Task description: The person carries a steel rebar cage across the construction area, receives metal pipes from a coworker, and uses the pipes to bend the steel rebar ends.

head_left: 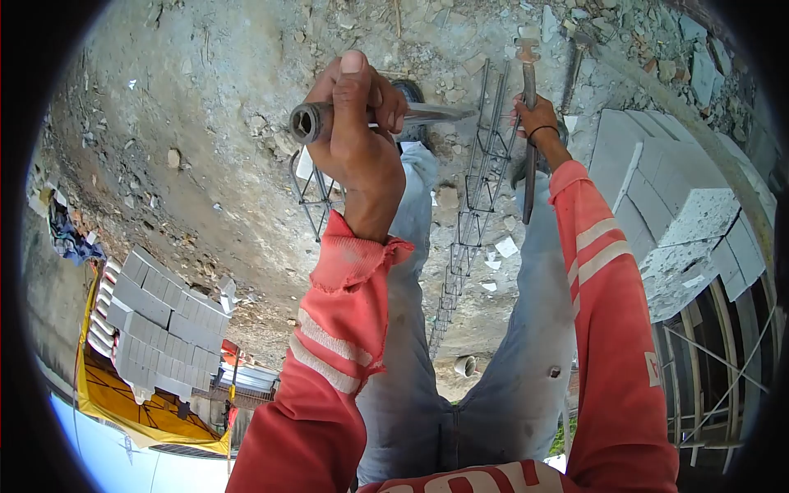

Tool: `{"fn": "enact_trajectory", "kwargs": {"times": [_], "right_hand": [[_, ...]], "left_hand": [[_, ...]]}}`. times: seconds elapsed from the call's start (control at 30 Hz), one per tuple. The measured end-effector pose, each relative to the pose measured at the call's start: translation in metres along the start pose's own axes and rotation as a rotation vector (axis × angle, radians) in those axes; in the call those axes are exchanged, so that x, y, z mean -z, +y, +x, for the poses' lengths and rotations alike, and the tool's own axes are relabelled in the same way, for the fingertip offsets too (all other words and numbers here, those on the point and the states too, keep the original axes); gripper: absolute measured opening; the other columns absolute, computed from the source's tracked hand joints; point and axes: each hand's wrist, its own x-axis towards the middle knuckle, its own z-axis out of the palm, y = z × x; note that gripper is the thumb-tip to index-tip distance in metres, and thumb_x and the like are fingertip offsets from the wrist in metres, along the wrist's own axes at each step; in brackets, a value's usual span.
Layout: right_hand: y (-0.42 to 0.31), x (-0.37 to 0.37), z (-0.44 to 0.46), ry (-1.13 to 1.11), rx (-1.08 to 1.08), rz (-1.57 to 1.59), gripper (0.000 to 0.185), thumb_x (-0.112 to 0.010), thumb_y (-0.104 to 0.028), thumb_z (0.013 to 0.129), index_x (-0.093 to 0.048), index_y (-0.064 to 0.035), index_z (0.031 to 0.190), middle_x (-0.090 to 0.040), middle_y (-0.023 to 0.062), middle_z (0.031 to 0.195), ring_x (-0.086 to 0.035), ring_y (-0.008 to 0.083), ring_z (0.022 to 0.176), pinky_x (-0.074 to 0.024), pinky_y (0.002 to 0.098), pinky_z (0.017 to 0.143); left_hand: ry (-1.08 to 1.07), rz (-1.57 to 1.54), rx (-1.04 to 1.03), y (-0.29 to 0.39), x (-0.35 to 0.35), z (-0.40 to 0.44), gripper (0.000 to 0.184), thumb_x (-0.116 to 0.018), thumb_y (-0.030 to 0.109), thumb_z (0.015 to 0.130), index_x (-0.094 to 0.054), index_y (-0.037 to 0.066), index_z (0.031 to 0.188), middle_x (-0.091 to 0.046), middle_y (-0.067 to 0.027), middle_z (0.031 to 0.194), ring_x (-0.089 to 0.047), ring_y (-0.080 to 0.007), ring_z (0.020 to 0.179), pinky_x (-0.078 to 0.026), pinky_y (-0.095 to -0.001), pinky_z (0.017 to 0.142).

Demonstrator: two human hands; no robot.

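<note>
In the upper middle, the left hand has fingers wrapped round a grey metal pipe, the right hand round a brown metal bar, and slipping could bump the blue jeans.

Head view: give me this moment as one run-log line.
left hand: grips hollow-ended handle | right hand: grips metal bar | metal lattice: on ground, between legs | grey blocks: stacked, picture right

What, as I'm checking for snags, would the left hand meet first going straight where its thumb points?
Probably only rubble-strewn ground: nothing else shows ahead of the left hand, though depth is hard to judge.
</note>
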Motion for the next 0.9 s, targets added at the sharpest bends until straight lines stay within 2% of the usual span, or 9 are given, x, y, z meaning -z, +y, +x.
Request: {"fn": "enact_trajectory", "kwargs": {"times": [0.23,0.3,0.33,0.43,0.53,0.63,0.7,0.87,0.9], "right_hand": [[-0.017,0.017,0.016,-0.116,-0.009,-0.223,0.018,-0.072,-0.021,0.089,-0.069,-0.0065,0.099,-0.071,0.0067,0.079,-0.068,0.0169,0.061,-0.0545,0.031,0.049],[-0.028,0.03,0.013,-0.186,0.044,-0.385,0.027,-0.076,-0.027,0.086,-0.069,-0.0025,0.096,-0.07,0.0078,0.08,-0.068,0.0178,0.06,-0.0536,0.0301,0.05],[0.005,0.029,0.04,-0.226,0.223,-0.277,0.035,-0.078,-0.032,0.084,-0.069,-0.0003,0.097,-0.07,0.0089,0.079,-0.067,0.0176,0.058,-0.0519,0.0296,0.051],[-0.01,0.033,0.032,-0.187,0.225,-0.433,0.04,-0.078,-0.037,0.083,-0.069,0.0003,0.096,-0.069,0.0082,0.077,-0.066,0.0174,0.057,-0.0518,0.031,0.052],[-0.004,0.039,0.033,-0.252,0.251,-0.338,0.042,-0.078,-0.038,0.083,-0.069,0.0011,0.097,-0.067,0.0053,0.074,-0.061,0.0139,0.054,-0.0496,0.0282,0.048],[0.003,0.043,0.034,-0.25,0.259,-0.316,0.043,-0.078,-0.04,0.082,-0.07,-0.0003,0.097,-0.066,0.0049,0.074,-0.057,0.0117,0.053,-0.0474,0.0269,0.047],[0.007,0.044,0.033,-0.264,0.285,-0.283,0.043,-0.08,-0.04,0.081,-0.07,-0.0017,0.096,-0.065,0.0036,0.073,-0.054,0.0106,0.051,-0.0445,0.0261,0.046],[0.009,0.048,0.025,-0.303,0.341,-0.139,0.039,-0.08,-0.039,0.08,-0.071,-0.0038,0.094,-0.061,0.0003,0.069,-0.05,0.0084,0.05,-0.0399,0.0261,0.045],[0.012,0.047,0.024,-0.297,0.364,-0.129,0.039,-0.08,-0.039,0.08,-0.071,-0.0038,0.094,-0.061,0.0003,0.069,-0.05,0.0084,0.05,-0.0399,0.0261,0.045]], "left_hand": [[-0.058,0.014,-0.051,0.004,-0.002,0.018,0.035,-0.065,0.023,0.094,-0.052,0.005,0.067,-0.041,0.0002,0.054,-0.039,-0.0086,0.045,-0.032,-0.026,0.043],[-0.128,0.072,-0.009,0.006,-0.001,0.021,0.034,-0.059,0.025,0.096,-0.045,0.005,0.07,-0.041,-0.0042,0.06,-0.039,-0.0133,0.051,-0.037,-0.0318,0.053],[-0.129,0.068,-0.01,0.005,-0.003,0.022,0.034,-0.059,0.025,0.096,-0.045,0.005,0.07,-0.041,-0.0042,0.06,-0.039,-0.0133,0.051,-0.037,-0.0318,0.053],[-0.154,-0.004,0.025,0.001,-0.005,0.027,0.033,-0.06,0.023,0.094,-0.046,0.005,0.071,-0.042,-0.0044,0.061,-0.039,-0.0133,0.052,-0.036,-0.0317,0.053],[-0.225,0.079,0.035,-0.011,-0.006,0.029,0.037,-0.058,0.03,0.097,-0.045,0.008,0.07,-0.037,-0.0015,0.057,-0.035,-0.0124,0.049,-0.035,-0.0312,0.053],[-0.206,0.16,-0.029,-0.026,-0.009,0.025,0.041,-0.05,0.024,0.097,-0.044,0.008,0.06,-0.04,-0.0013,0.048,-0.036,-0.0116,0.044,-0.027,-0.0268,0.043],[-0.288,0.168,0.05,-0.02,-0.021,0.022,0.035,-0.052,0.01,0.09,-0.042,0.007,0.057,-0.041,-0.0014,0.052,-0.036,-0.011,0.049,-0.026,-0.0273,0.047],[-0.49,0.157,-0.034,-0.028,-0.035,0.025,0.034,-0.05,0.014,0.094,-0.044,0.007,0.061,-0.043,-0.0027,0.053,-0.036,-0.0119,0.048,-0.028,-0.0267,0.048],[-0.477,0.133,0.027,-0.028,-0.04,0.024,0.034,-0.05,0.015,0.095,-0.045,0.007,0.062,-0.043,-0.0031,0.053,-0.037,-0.0123,0.048,-0.028,-0.027,0.048]]}}
